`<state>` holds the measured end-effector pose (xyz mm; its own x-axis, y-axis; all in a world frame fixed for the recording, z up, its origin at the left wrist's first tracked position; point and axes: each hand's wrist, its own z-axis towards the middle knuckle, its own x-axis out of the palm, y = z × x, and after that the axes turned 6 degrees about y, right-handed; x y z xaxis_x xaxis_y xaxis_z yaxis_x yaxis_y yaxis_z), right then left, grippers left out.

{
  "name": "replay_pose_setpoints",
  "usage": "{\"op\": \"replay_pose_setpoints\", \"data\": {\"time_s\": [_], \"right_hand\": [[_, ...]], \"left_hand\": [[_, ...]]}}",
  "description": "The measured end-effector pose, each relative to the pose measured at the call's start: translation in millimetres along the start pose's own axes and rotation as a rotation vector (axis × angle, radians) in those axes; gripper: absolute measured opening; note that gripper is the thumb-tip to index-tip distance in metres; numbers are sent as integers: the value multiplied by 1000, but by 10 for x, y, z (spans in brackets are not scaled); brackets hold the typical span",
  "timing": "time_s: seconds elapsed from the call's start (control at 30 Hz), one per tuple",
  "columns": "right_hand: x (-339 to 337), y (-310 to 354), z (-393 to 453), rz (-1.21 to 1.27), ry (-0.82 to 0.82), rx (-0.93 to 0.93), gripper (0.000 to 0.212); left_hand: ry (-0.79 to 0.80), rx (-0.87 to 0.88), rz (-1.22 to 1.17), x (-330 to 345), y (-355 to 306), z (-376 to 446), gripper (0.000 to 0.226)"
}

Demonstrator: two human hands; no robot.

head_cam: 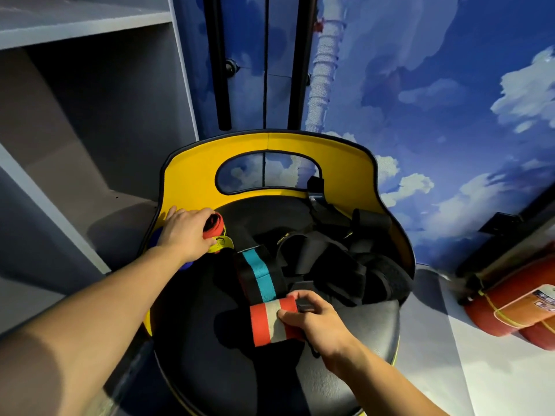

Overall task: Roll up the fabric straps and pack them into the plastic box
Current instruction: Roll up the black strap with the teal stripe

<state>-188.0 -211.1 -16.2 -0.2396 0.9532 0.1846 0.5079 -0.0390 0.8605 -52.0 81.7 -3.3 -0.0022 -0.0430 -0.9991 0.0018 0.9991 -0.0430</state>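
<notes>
Black chair seat (354, 385), cloud-painted wall (450, 85), perhaps grey shelving (75, 115).

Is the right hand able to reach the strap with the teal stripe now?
Probably not at once: the right hand already grips the red and white strap. The teal-striped strap lies uncovered just beyond it, so nothing else blocks it.

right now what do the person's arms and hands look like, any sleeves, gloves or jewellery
Both arms are bare as far up as the view shows; no sleeve edge is in the frame. The left hand and right hand wear no gloves. No watch, bracelet or ring shows on the wrists or visible fingers, and there are no markings, tape or cables on them.
</notes>
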Motion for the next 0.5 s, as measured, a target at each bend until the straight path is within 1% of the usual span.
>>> {"op": "replay_pose_setpoints", "data": {"time_s": [0.13,0.33,0.43,0.5], "right_hand": [[33,-50,-33,-53,43,39,25],[56,-137,48,-44,17,54,26],[70,-140,61,-42,27,52,28],[86,-130,52,-46,34,55,29]], "left_hand": [[-63,-49,15,49,8,78,62],[-78,-148,20,83,-83,140,54],[-92,-146,-13,81,-89,89,67],[-142,-104,-41,48,-93,-19,72]]}}
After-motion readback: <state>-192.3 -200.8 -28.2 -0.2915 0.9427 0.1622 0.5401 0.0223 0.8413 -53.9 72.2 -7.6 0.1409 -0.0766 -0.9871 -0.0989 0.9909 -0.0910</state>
